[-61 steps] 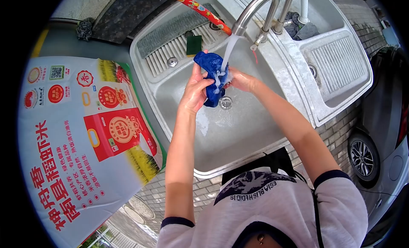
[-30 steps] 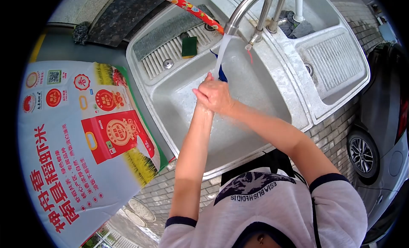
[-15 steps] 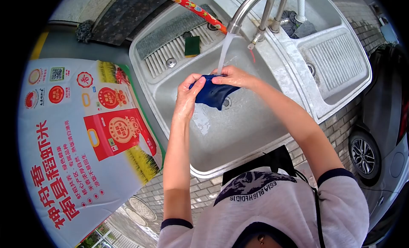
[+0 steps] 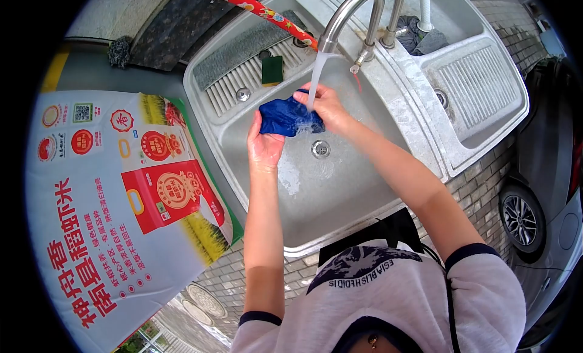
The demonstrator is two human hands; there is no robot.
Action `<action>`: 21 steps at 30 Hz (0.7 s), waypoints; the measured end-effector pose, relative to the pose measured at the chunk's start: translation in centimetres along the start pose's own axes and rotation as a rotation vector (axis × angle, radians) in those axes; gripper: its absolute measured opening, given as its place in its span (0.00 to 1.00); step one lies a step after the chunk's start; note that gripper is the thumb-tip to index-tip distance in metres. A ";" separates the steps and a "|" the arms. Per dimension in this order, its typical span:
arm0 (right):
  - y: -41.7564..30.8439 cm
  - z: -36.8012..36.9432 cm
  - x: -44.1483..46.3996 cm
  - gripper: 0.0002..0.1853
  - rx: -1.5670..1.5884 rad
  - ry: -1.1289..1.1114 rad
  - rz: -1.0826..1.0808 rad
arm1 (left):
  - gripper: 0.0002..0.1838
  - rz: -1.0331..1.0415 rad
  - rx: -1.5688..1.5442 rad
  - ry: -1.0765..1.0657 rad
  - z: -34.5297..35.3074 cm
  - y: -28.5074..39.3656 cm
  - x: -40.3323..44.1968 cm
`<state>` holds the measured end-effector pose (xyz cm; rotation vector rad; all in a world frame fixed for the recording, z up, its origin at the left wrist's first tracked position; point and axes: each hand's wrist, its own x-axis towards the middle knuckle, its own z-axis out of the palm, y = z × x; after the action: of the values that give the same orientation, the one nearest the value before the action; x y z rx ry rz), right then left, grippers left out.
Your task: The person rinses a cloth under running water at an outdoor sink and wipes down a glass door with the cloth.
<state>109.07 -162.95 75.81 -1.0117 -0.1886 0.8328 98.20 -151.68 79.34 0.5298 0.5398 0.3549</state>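
A wet dark-blue cloth (image 4: pixel 282 115) is spread between my two hands over the sink basin (image 4: pixel 340 195). My left hand (image 4: pixel 265 145) grips its left end, with the palm partly beneath it. At the upper right edge, my right hand (image 4: pixel 325 105) pinches the cloth between thumb and fingers. Water (image 4: pixel 316 74) pours from the curved metal faucet (image 4: pixel 352 19) onto the cloth's right part and splashes near my right fingers. Below the cloth, the drain (image 4: pixel 320 149) shows in the wet basin floor.
A green-and-yellow sponge (image 4: pixel 272 71) lies on the ribbed drainboard beside a grey mat (image 4: pixel 249 49). A red patterned tube (image 4: pixel 261 12) crosses above. Left stands a printed banner-covered surface (image 4: pixel 115 219). A second sink (image 4: pixel 473 92) holds a grey rag (image 4: pixel 425 40); a car (image 4: pixel 540 189) is at right.
The cloth has opened out flatter, and its hanging corner no longer covers the drain. My left hand has turned palm up and lowered; water now lands on the cloth.
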 end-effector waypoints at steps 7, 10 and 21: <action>2.1 2.6 -0.7 0.15 -1.131 0.092 -0.681 | 0.16 -0.134 -0.156 0.084 -0.8 -6.2 2.5; 0.7 1.5 0.1 0.14 -1.172 0.185 -0.411 | 0.16 -0.255 0.310 0.264 1.9 -6.1 2.1; 1.5 1.3 1.6 0.20 -0.973 0.155 -0.624 | 0.16 -0.189 0.137 -0.034 2.1 -5.7 1.0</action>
<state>108.69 -160.57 74.92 -1.7818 -0.7800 0.0373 101.27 -156.68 77.28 0.6108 0.5786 0.1294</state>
